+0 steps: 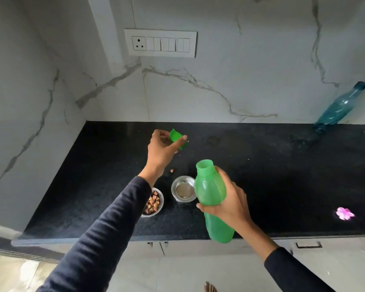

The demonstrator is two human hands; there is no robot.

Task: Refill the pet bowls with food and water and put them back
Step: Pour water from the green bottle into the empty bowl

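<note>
Dark navy sleeves (pixel 105 234) (long, plain)

Nothing to read here. The green bottle (pixel 211 190) I'm gripping in my right hand (pixel 230 199) shows bare plastic, with no label or brand on the side facing me. The green cap (pixel 177 139) pinched in my left hand (pixel 162 148) carries no marking I can make out. The switch plate (pixel 160 43) on the wall is plain white, and the blue bottle (pixel 339 106) shows no print either.
</note>
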